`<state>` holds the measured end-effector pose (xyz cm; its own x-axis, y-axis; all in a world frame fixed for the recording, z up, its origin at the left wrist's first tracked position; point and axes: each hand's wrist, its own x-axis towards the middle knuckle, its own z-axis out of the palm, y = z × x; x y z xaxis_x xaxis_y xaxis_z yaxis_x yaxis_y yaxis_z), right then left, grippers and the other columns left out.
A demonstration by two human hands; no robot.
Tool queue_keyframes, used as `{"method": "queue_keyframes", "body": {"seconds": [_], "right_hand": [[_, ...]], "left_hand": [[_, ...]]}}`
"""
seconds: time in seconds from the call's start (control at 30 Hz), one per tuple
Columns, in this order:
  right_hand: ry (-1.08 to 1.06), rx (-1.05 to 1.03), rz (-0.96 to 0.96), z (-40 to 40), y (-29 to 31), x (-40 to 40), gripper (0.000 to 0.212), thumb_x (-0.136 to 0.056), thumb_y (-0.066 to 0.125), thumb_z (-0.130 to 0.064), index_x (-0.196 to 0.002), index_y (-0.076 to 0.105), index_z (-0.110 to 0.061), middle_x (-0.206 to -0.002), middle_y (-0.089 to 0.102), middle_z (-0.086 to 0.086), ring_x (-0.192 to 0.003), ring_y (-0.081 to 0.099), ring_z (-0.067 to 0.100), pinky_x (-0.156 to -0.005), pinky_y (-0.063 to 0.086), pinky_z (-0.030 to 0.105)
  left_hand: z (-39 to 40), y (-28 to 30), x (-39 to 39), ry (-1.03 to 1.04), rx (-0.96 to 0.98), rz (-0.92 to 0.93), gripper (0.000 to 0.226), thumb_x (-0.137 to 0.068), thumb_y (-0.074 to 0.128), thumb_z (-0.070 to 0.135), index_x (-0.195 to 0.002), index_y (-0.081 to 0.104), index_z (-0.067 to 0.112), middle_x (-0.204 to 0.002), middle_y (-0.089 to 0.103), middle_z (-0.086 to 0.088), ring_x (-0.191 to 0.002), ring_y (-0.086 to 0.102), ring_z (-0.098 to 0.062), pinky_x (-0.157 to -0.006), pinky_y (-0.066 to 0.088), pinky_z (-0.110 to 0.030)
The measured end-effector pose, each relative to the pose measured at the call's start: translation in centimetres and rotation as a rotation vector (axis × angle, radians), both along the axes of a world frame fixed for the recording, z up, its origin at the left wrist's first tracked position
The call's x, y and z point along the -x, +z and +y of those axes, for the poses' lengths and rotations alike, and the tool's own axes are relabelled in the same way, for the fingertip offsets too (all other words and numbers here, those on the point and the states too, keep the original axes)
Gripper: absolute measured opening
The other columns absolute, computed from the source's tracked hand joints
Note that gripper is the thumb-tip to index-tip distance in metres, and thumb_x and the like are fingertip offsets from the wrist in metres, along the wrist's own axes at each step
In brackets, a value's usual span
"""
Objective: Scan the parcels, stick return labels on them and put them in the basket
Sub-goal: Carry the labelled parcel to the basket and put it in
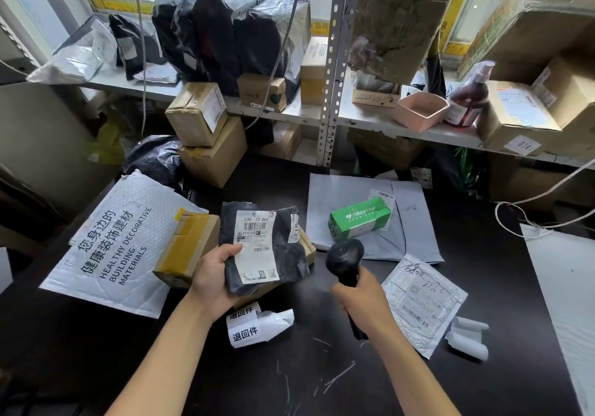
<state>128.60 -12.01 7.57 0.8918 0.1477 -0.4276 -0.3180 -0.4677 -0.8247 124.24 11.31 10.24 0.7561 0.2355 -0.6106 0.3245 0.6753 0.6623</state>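
The black soft parcel [264, 251] you held was crumpled, its white shipping label [256, 248] facing up, raised just above the black table [322, 383]. Your left hand [215, 280] gripped its lower left edge, thumb on the label. Your right hand [363, 299] was wrapped around the black scanner [344, 259] just beside it. Return labels [254, 325] lay below. Metal shelves [331, 61] behind held boxes and bags.

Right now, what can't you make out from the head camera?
- Basket: not in view.
- Scanner window: faces away; right hand covers the handle.
- Black parcel label: barcode print too small; left hand covers its edge.
- Carton under the parcel: mostly hidden.
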Motion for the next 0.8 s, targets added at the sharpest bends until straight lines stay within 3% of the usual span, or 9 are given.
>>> {"method": "queue_keyframes", "body": {"seconds": [0.1,0.2,0.33,0.47,0.57,0.67,0.8], "right_hand": [[0.048,0.248,-0.009,-1.1,-4.7,-1.7,0.034,-0.078,0.064,-0.013,-0.110,0.052,-0.018,-0.096,0.063,0.002,-0.084,0.058,0.021,-0.066,0.041,0.030],[0.140,0.396,-0.033,-1.5,-7.4,-2.5,0.032,-0.080,0.065,-0.014,-0.105,0.045,-0.015,-0.099,0.060,0.007,-0.085,0.054,0.024,-0.069,0.039,0.031],[0.210,0.425,-0.092,-1.6,-9.3,-2.5,0.039,-0.079,0.066,-0.010,-0.115,0.052,-0.008,-0.109,0.063,0.013,-0.096,0.058,0.029,-0.075,0.043,0.033],[0.111,0.434,-0.138,-1.4,-9.4,-1.6,0.052,-0.079,0.069,-0.012,-0.128,0.053,-0.008,-0.122,0.058,0.015,-0.115,0.054,0.031,-0.091,0.045,0.037],[0.048,0.477,-0.345,-0.2,-8.7,0.1,0.050,-0.081,0.071,-0.016,-0.128,0.054,-0.009,-0.128,0.050,0.012,-0.121,0.046,0.031,-0.100,0.040,0.040],[0.319,0.402,-0.515,3.2,-8.1,2.0,0.038,-0.085,0.069,-0.020,-0.121,0.060,-0.012,-0.121,0.056,0.005,-0.116,0.048,0.026,-0.099,0.038,0.032],[0.708,0.446,-0.525,9.0,-7.5,4.8,0.047,-0.086,0.066,-0.034,-0.130,0.057,-0.019,-0.130,0.052,0.001,-0.125,0.041,0.026,-0.100,0.037,0.034]], "left_hand": [[-0.3,-1.2,1.8,0.041,0.062,0.036,0.027,-0.101,0.042,0.017,-0.113,0.065,0.011,-0.094,0.077,-0.013,-0.091,0.068,-0.035,-0.049,0.059,-0.035],[-0.7,-2.4,3.6,0.079,0.134,0.047,0.029,-0.101,0.040,0.018,-0.114,0.065,0.011,-0.100,0.076,-0.014,-0.093,0.068,-0.034,-0.059,0.060,-0.036],[-0.9,-3.2,5.6,0.134,0.171,0.037,0.030,-0.100,0.039,0.018,-0.116,0.064,0.013,-0.104,0.076,-0.014,-0.097,0.067,-0.034,-0.062,0.061,-0.038],[-0.4,-3.4,7.2,0.171,0.166,0.015,0.031,-0.099,0.039,0.017,-0.118,0.063,0.013,-0.110,0.075,-0.014,-0.102,0.067,-0.034,-0.074,0.060,-0.043],[0.3,-3.3,8.3,0.173,0.159,0.014,0.031,-0.099,0.040,0.017,-0.119,0.063,0.013,-0.109,0.075,-0.015,-0.101,0.067,-0.035,-0.074,0.059,-0.044],[1.5,-3.2,9.6,0.180,0.158,0.023,0.029,-0.098,0.040,0.016,-0.116,0.063,0.012,-0.103,0.076,-0.015,-0.098,0.067,-0.035,-0.070,0.059,-0.042],[4.1,-3.0,11.8,0.184,0.140,0.026,0.026,-0.099,0.040,0.016,-0.113,0.062,0.014,-0.096,0.077,-0.013,-0.086,0.072,-0.033,-0.067,0.056,-0.039]]}}
